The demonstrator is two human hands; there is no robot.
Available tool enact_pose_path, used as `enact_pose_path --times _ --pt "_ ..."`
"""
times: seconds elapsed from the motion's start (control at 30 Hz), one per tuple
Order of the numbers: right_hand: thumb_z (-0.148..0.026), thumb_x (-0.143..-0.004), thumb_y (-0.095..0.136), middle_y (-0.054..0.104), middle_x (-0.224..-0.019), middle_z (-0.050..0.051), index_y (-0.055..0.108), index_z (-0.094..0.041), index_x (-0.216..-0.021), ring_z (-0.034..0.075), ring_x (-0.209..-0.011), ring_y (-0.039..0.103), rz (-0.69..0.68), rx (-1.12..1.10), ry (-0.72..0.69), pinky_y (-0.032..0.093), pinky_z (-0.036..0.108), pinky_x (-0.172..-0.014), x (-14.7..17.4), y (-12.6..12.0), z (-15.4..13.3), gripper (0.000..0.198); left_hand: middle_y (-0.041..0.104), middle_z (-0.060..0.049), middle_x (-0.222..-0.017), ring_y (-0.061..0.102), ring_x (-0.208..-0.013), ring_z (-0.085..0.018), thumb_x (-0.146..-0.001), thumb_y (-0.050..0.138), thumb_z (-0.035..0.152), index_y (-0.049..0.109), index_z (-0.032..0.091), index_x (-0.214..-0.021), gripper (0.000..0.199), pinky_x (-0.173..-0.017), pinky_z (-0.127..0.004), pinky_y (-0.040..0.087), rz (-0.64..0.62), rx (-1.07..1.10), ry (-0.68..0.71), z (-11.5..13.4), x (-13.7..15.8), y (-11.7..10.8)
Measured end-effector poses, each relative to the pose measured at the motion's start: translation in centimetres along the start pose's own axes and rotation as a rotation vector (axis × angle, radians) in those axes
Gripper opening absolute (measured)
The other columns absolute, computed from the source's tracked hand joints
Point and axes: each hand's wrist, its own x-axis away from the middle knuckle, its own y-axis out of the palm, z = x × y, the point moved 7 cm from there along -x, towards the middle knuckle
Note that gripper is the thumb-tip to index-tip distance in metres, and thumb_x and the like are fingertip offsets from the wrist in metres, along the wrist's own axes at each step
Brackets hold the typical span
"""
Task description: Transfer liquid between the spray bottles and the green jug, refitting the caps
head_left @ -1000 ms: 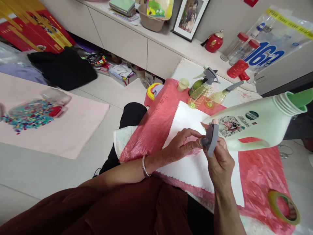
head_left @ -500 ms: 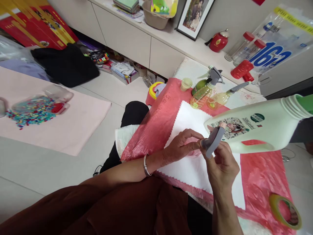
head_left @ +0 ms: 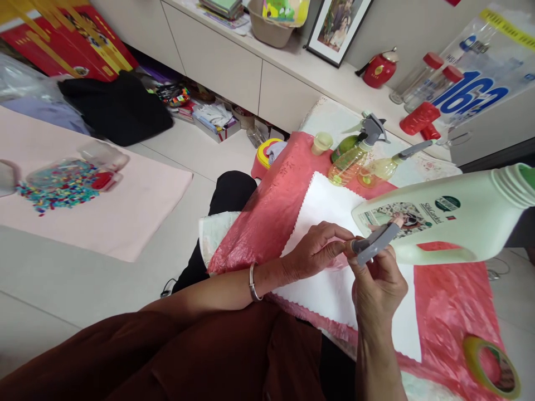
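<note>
My right hand [head_left: 380, 278] pinches a grey spray head [head_left: 376, 243] with a peach-coloured nozzle tip. From the other side, the thumb and fingertips of my left hand [head_left: 317, 250] close on the collar end of the same head. Beneath the left fingers shows a pink see-through piece [head_left: 337, 262], mostly hidden, perhaps a small bottle. Both hands are above a white scallop-edged sheet [head_left: 321, 301]. Just beyond the right hand, a large pale green jug [head_left: 463, 209] leans over with a printed label and a side handle.
Red plastic film [head_left: 451, 317] covers the table. Spray bottles [head_left: 349, 164] and a small pale cup [head_left: 321, 143] stand at the back. A tape roll [head_left: 491, 365] lies front right. At left, colourful small pieces [head_left: 62, 184] are spread on a pink-covered table [head_left: 137, 223].
The spray head has turned slightly, its lever now lying flatter and pointing further right. Both hands keep their hold, and the whole view has shifted a little.
</note>
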Motion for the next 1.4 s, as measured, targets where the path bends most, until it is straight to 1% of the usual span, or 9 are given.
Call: enact_pose_path --times 0.17,0.37,0.57,0.8,0.9,1.03,1.23,1.3,1.4 --pt "-0.025 -0.080 0.084 0.059 -0.100 0.004 0.069 -0.016 -0.093 0.016 -0.100 0.059 0.037 0.025 -0.011 0.053 0.029 -0.088 0.0 0.5 -0.4 0.021 0.070 -0.010 -0.117 0.065 -0.115 -0.025 -0.092 0.060 0.062 0.067 0.021 -0.118 0.049 -0.103 -0.039 0.048 0.016 0.103 0.007 0.4 0.2 -0.2" --pt "-0.024 -0.080 0.084 0.060 -0.100 0.005 0.069 -0.016 -0.095 0.016 -0.096 0.061 -0.002 0.032 0.050 0.053 0.029 -0.086 0.2 0.5 -0.8 0.023 0.072 -0.008 -0.116 0.064 -0.117 -0.024 -0.094 0.060 0.058 0.071 0.023 -0.112 0.040 -0.108 -0.040 0.044 -0.001 0.006 0.043 0.8 0.3 -0.3" --pt "-0.027 -0.090 0.075 0.062 -0.116 0.009 0.072 -0.020 -0.108 0.022 -0.116 0.058 -0.141 0.096 0.059 0.052 0.034 -0.094 0.5 -0.4 -1.0 0.019 0.073 -0.008 -0.114 0.066 -0.113 -0.023 -0.093 0.064 0.053 0.072 0.023 -0.112 0.036 -0.107 -0.040 0.046 -0.010 0.040 0.040 0.6 0.2 -0.2" --pt "-0.020 -0.087 0.078 0.063 -0.106 0.006 0.073 -0.021 -0.106 0.017 -0.104 0.060 -0.067 0.187 -0.122 0.051 0.029 -0.088 0.2 -0.7 -1.2 0.020 0.073 -0.010 -0.116 0.066 -0.115 -0.024 -0.097 0.058 0.052 0.073 0.022 -0.113 0.037 -0.107 -0.040 0.046 -0.048 0.035 0.071 1.3 0.1 -0.1" --pt "-0.020 -0.084 0.080 0.062 -0.110 0.006 0.072 -0.020 -0.104 0.017 -0.104 0.060 -0.062 0.166 -0.101 0.052 0.028 -0.086 0.1 -0.6 -1.1 0.021 0.073 -0.010 -0.117 0.065 -0.116 -0.025 -0.096 0.057 0.055 0.072 0.022 -0.114 0.041 -0.107 -0.041 0.046 -0.050 0.023 0.062 1.4 0.1 -0.2" --pt "-0.021 -0.083 0.081 0.063 -0.103 0.006 0.071 -0.019 -0.100 0.017 -0.101 0.060 -0.071 0.210 -0.074 0.053 0.031 -0.088 0.0 -0.6 -1.6 0.019 0.073 -0.009 -0.107 0.067 -0.107 -0.024 -0.092 0.062 0.059 0.073 0.020 -0.108 0.044 -0.101 -0.039 0.049 -0.030 0.067 0.022 1.4 0.1 -0.3" --pt "-0.022 -0.081 0.083 0.065 -0.104 0.007 0.070 -0.018 -0.103 0.018 -0.096 0.065 -0.082 -0.010 0.102 0.057 0.034 -0.088 0.4 -0.7 -0.1 0.026 0.072 -0.008 -0.104 0.067 -0.103 -0.023 -0.088 0.068 0.058 0.072 0.019 -0.101 0.042 -0.098 -0.038 0.050 -0.018 0.112 -0.065 0.7 0.1 -0.2" --pt "-0.023 -0.081 0.083 0.064 -0.112 0.008 0.071 -0.020 -0.110 0.018 -0.103 0.065 -0.074 -0.047 0.146 0.056 0.034 -0.092 0.6 -0.9 0.7 0.031 0.073 -0.009 -0.108 0.067 -0.108 -0.024 -0.089 0.067 0.058 0.072 0.019 -0.102 0.041 -0.101 -0.039 0.049 -0.021 0.093 -0.038 0.6 0.0 0.0" --pt "-0.028 -0.083 0.083 0.061 -0.124 0.009 0.075 -0.021 -0.108 0.021 -0.121 0.057 -0.058 0.013 0.151 0.053 0.033 -0.099 0.8 -1.3 1.3 0.028 0.074 -0.010 -0.112 0.068 -0.112 -0.024 -0.092 0.066 0.054 0.071 0.019 -0.104 0.037 -0.103 -0.041 0.049 -0.014 0.095 0.017 0.5 -0.1 0.2"
